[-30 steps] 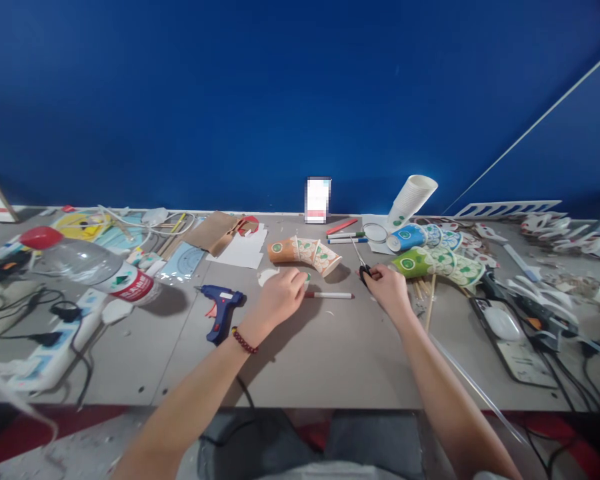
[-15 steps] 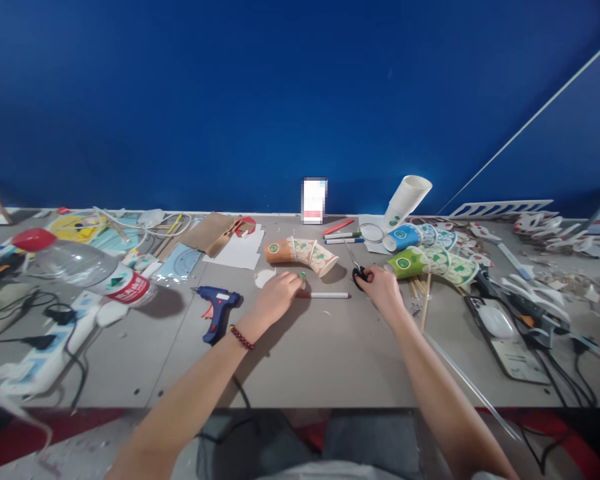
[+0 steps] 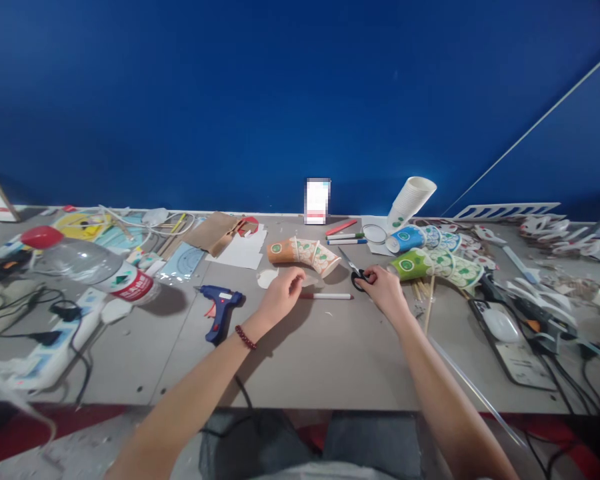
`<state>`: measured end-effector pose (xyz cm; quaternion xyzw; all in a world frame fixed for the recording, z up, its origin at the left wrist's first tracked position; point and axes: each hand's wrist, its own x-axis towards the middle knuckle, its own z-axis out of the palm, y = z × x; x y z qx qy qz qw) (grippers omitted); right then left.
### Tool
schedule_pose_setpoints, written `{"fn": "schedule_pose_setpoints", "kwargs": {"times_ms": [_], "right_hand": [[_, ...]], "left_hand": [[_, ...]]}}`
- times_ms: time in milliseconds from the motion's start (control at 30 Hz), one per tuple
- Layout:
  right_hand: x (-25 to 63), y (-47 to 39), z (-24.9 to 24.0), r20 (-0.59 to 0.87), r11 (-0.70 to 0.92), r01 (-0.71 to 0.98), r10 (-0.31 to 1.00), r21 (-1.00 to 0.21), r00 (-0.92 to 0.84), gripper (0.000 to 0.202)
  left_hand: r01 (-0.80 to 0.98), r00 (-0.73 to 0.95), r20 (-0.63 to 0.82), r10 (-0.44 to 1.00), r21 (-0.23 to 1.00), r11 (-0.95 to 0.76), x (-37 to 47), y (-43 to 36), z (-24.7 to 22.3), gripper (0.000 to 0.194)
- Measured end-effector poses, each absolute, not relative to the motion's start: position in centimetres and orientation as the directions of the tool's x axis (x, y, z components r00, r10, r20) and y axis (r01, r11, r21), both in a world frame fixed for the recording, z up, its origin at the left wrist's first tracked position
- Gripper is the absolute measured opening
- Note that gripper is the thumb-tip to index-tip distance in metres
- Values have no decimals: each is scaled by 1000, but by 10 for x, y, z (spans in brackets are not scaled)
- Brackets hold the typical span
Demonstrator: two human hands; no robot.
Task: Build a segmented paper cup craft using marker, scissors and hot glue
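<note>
My right hand (image 3: 386, 291) has its fingers closed on the black handles of a pair of scissors (image 3: 354, 269), which lie on the table with the blades pointing away to the left. My left hand (image 3: 281, 297) hovers with its fingers curled together; whatever they may hold is hidden. Close by its fingertips lies a white marker with a red end (image 3: 330, 296). Just beyond it sits a curved row of joined orange-patterned paper cups (image 3: 305, 253). A white paper scrap (image 3: 267, 277) rests beside the left hand.
To the left are a blue glue gun (image 3: 222, 311), a tilted plastic bottle (image 3: 100, 267) and a power strip (image 3: 60, 347). Green cups (image 3: 437, 265), blue cups (image 3: 423, 237) and a white cup stack (image 3: 411, 200) stand right. A phone (image 3: 317, 201) leans against the wall.
My left hand has lifted slightly, its fingers curling inward; the small green bit at its fingertips is no longer visible. My right hand stays at the scissors. The view has shifted slightly.
</note>
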<state>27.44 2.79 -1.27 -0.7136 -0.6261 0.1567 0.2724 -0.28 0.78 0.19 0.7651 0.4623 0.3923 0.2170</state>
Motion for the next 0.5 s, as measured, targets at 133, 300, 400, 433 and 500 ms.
{"fn": "schedule_pose_setpoints", "kwargs": {"times_ms": [133,300,400,433,500], "right_hand": [[264,19,-3,253,5,854,956,-519,148,16],[239,0,10,379,248,838,924,-486,-54,21],[223,-9,11,293,385,780,918,-493,-268,14],[219,-11,10,260,409,772,911,-486,-320,10],[213,-14,8,206,433,773,901,-463,-381,8]], "left_hand": [[467,241,422,874,739,-486,-2,11,3,22],[371,175,312,934,858,-356,-3,14,-1,21],[322,162,229,960,907,-271,-2,14,-1,23],[310,163,213,963,916,-255,-2,14,-1,24],[290,167,196,966,927,-238,-2,13,1,27]]}}
